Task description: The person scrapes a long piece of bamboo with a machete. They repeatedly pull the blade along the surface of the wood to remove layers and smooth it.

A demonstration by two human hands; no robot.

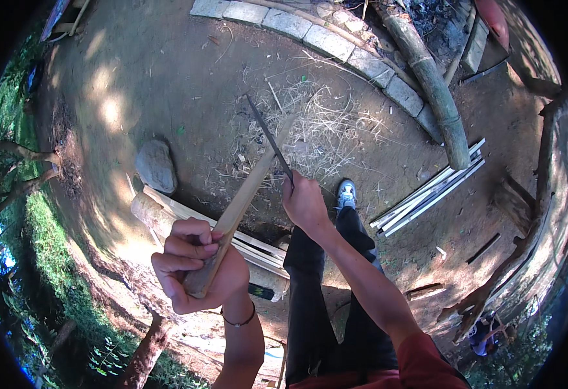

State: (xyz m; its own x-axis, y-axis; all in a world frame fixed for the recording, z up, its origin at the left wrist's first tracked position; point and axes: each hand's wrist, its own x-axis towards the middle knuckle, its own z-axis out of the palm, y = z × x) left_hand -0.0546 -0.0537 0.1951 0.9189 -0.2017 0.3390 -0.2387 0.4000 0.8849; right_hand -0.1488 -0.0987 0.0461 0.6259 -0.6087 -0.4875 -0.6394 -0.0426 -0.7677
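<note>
My left hand (pixel 179 262) is closed round the lower end of a long flat bamboo strip (pixel 243 194), which slants up and away to the right. My right hand (pixel 305 205) grips a knife (pixel 262 124) by its handle, mostly hidden in my fingers. The knife's dark, narrow blade points away to the left and crosses the strip near its far part. Whether the edge touches the strip I cannot tell. On the ground beyond lies a heap of thin pale shavings (pixel 323 133).
Under my left arm lies a log (pixel 146 211) with pale strips along it. A grey stone (pixel 156 166) sits beside it. More split strips (pixel 426 194) lie at the right, by a thick bamboo pole (pixel 433 84). Curved stone edging (pixel 329 42) borders ashes at the far side.
</note>
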